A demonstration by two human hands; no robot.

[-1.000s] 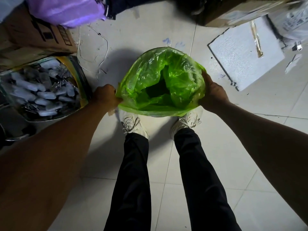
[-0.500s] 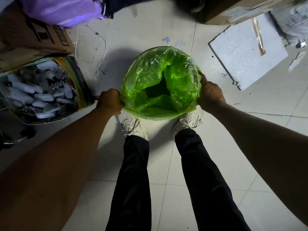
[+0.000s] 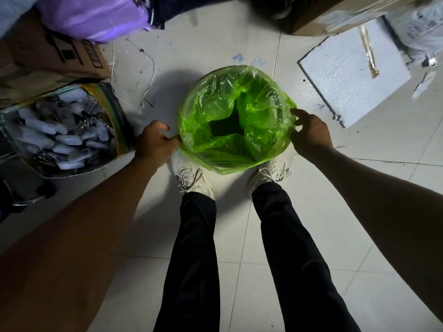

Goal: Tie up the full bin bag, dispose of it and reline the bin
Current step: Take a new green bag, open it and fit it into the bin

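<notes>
Down at floor level, open pale tile floor [image 3: 311, 200] lies behind the person's feet, while clutter hems the far side: a cardboard box [image 3: 48, 58] and a foam slab [image 3: 352, 75]. Between the white shoes [image 3: 194, 179] sits the green bin bag [image 3: 235, 118], mouth spread wide. Left hand [image 3: 154, 142] pinches its left edge; right hand [image 3: 310, 133] touches the right edge, fingers loosely spread.

Storeroom, tiled floor [image 3: 167, 56], cardboard boxes [image 3: 52, 61] (cluttered), foam slab [image 3: 347, 77]
</notes>
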